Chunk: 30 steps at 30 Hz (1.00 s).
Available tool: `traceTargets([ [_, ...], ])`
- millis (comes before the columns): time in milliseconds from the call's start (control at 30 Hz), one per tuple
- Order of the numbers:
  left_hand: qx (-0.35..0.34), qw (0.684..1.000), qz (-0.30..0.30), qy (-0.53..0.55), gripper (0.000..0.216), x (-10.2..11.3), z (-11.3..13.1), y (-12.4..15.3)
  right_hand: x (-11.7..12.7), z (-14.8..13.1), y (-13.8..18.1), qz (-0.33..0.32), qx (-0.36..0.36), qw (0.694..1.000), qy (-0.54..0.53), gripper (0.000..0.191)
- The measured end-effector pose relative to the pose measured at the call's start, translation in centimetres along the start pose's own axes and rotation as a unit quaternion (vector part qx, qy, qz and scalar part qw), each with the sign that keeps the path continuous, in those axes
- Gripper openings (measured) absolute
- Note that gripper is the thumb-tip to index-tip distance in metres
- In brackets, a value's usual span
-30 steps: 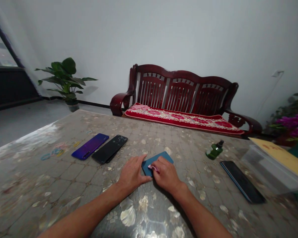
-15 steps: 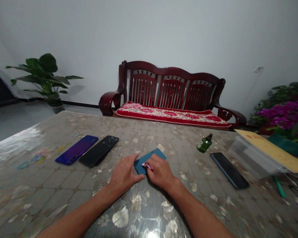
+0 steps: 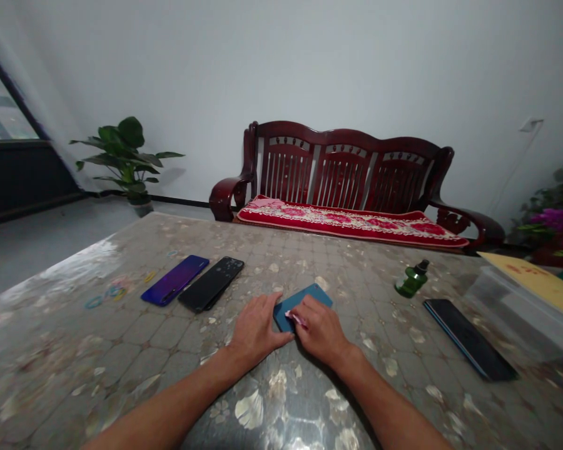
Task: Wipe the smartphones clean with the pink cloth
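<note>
A blue phone (image 3: 319,292) lies flat on the patterned table (image 3: 206,356) in front of me. My left hand (image 3: 257,326) grips its left end, thumb at the near edge and fingers at the far edge. Closed over the phone's surface, my right hand (image 3: 323,329) pinches a small crumpled pinkish piece of cloth or tissue (image 3: 295,318) and presses it against the phone. The right hand covers part of the phone's near side.
To the left lie a purple-blue phone (image 3: 176,279), a black phone (image 3: 212,284) and several coloured bands (image 3: 115,290). On the right are a green spray bottle (image 3: 410,280), a dark phone (image 3: 469,337) and a clear plastic box (image 3: 520,306). A wooden bench (image 3: 340,169) stands behind.
My view has turned a little left, so everything appears farther right. Both hands keep their places on the blue phone, and the right still holds the pinkish piece against it.
</note>
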<state>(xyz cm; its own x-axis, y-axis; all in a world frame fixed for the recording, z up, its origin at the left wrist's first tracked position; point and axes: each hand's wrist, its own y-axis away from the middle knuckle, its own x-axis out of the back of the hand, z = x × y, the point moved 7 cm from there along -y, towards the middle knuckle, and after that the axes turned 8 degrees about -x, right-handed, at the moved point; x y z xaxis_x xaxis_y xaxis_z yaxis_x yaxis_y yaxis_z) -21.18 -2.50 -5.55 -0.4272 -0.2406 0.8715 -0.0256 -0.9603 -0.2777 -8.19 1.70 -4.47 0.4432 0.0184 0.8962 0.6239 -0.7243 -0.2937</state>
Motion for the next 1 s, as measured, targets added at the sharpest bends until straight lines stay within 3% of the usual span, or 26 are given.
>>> traceTargets([
  [233,0.006,1.0,-0.001,0.013,0.077,0.2,0.2,0.0,1.2,5.8,-1.1,0.042,-0.15,0.987,0.039,0.024],
  [300,0.007,1.0,-0.003,0.014,0.078,0.2,0.2,-0.1,1.0,5.2,-1.0,0.039,-0.129,0.991,0.021,0.023],
  [433,0.007,1.0,-0.007,0.005,0.079,0.0,0.0,-0.1,0.4,1.3,-0.5,0.014,-0.013,1.0,-0.015,0.023],
  [500,0.009,1.0,-0.008,0.0,0.08,-0.1,-0.1,-0.1,0.4,0.6,-0.6,0.006,0.004,1.0,-0.002,0.023],
  [733,0.017,1.0,-0.014,0.002,0.081,-0.2,-0.1,0.0,1.6,4.8,-2.5,0.034,-0.144,0.986,0.078,0.025],
  [800,0.019,1.0,-0.013,0.004,0.082,-0.2,-0.1,0.0,1.4,4.1,-2.5,0.036,-0.128,0.988,0.074,0.025],
  [1000,0.007,1.0,-0.002,0.011,0.078,-0.3,-0.1,-0.1,-0.1,-0.4,-2.0,-0.008,0.016,0.998,0.06,0.021],
])
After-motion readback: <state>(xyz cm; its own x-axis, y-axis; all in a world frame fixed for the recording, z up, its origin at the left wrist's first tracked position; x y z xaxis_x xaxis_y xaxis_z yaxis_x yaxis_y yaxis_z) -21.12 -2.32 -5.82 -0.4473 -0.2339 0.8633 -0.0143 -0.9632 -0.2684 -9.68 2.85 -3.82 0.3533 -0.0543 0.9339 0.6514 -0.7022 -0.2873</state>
